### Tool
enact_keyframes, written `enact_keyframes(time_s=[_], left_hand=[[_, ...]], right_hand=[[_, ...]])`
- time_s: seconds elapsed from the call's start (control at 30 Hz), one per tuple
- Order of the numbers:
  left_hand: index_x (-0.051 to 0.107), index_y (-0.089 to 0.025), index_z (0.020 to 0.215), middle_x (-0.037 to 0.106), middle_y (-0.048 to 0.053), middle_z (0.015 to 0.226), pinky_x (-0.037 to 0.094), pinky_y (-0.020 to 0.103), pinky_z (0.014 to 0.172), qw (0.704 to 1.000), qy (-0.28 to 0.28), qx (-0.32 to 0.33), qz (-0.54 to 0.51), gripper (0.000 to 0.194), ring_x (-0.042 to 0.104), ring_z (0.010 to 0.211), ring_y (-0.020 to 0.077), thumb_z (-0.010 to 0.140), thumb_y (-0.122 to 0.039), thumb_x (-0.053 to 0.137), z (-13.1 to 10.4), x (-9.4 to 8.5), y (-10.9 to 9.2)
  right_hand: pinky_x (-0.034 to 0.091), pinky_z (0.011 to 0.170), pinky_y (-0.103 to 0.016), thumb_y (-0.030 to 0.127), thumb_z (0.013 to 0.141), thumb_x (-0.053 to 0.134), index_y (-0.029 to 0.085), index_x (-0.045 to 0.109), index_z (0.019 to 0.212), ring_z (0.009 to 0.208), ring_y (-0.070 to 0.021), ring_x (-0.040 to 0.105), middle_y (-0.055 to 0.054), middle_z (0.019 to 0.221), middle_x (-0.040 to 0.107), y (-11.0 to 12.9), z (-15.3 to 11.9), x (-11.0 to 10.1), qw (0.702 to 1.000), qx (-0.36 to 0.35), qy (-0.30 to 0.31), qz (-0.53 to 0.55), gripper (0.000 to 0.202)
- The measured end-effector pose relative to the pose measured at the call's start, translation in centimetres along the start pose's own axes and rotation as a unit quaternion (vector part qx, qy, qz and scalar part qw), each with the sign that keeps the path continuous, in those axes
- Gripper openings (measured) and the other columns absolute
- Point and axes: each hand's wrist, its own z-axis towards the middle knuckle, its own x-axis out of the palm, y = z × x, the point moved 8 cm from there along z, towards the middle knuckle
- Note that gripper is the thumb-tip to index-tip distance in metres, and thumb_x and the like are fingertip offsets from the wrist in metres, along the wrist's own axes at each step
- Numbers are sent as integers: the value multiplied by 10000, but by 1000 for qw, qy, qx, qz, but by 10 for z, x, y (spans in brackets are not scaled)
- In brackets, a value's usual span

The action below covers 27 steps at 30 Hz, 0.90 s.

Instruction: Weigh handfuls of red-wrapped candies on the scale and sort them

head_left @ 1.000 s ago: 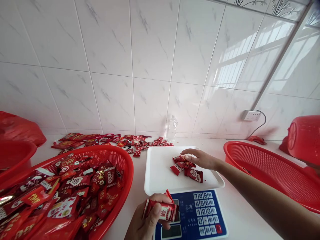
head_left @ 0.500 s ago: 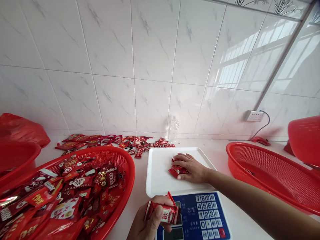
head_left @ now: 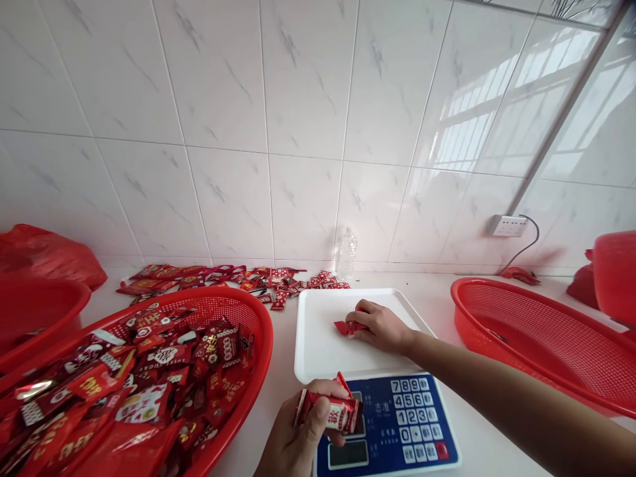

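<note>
Nearest on my feed, the left hand [head_left: 303,427] grips a small bunch of red sweet packets [head_left: 342,415] between thumb and fingers, hardly changed over the last second. It hangs above the left edge of the blue-faced weighing scale [head_left: 385,457], partly covering the displays. To its left I see the heaped red basket [head_left: 264,344], full of mixed wrapped sweets [head_left: 163,356], lying much as before.

A little farther in, the right hand [head_left: 382,326] is what has altered. A second ago its fingers reached over several loose packets in plain sight; half a second ago they were spread flat across them. Now they are curled in tightly, and only some wrapper ends [head_left: 344,328] stick out at the fingertips; I can't count how many packets it grips. They sit over the middle of the white tray [head_left: 318,361], whose surface shows barer than in the first frame.

Right of the tray stands a second red basket [head_left: 464,311]. At the far right edge, I get less of the red tub [head_left: 619,278] than a second ago. Against the wall, the scattered packets [head_left: 283,288] and clear bottle [head_left: 348,255] look unmoved.
</note>
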Motion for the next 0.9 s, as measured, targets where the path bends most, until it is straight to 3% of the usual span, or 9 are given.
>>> enact_keyframes(time_s=[0.17, 0.27, 0.4, 0.5, 0.73, 0.9], left_hand=[[709, -187, 899, 671, 41, 764, 520, 226, 607, 1000, 1, 6, -5, 462, 622, 658, 169, 833, -614, 545, 0, 0, -2], [704, -187, 908, 677, 39, 760, 513, 225, 605, 1000, 6, 4, 5, 467, 631, 640, 166, 831, -618, 544, 0, -1, 1], [686, -184, 923, 675, 34, 735, 509, 237, 616, 1000, 12, 8, 19, 461, 628, 603, 162, 851, -608, 520, 1, -2, 4], [678, -179, 912, 677, 38, 729, 503, 239, 611, 1000, 19, 9, 21, 473, 630, 596, 164, 858, -614, 502, 2, -2, 6], [683, -180, 908, 675, 39, 721, 511, 237, 616, 1000, 11, 3, 27, 484, 623, 604, 166, 842, -629, 513, 2, -3, 7], [684, -181, 908, 676, 37, 718, 505, 238, 619, 999, 22, 1, 35, 491, 630, 591, 166, 841, -634, 508, 2, -3, 10]], right_hand=[[473, 782, -313, 336, 881, 559, 231, 638, 1043, 805, -165, 579, -61, 976, 575, -9, 0, -18, 997, 54, -34, 50, 208], [488, 747, -290, 378, 904, 515, 218, 619, 1007, 803, -154, 594, -52, 948, 607, -11, 3, -33, 987, 113, -54, 97, 217], [422, 435, -209, 497, 909, 454, 223, 605, 1037, 491, -92, 494, 8, 705, 605, -4, 8, -29, 970, 173, 10, 172, 339], [365, 366, -172, 478, 882, 496, 226, 632, 1017, 470, -76, 480, 5, 705, 634, 5, 11, -19, 958, 185, 70, 208, 316], [404, 398, -211, 401, 819, 557, 281, 633, 1178, 547, -112, 569, -48, 1015, 690, 17, 15, -6, 961, 185, 136, 155, 387], [456, 715, -309, 381, 801, 565, 306, 662, 1145, 895, -233, 620, -43, 996, 692, 30, 22, -7, 979, 145, 133, 55, 365]])
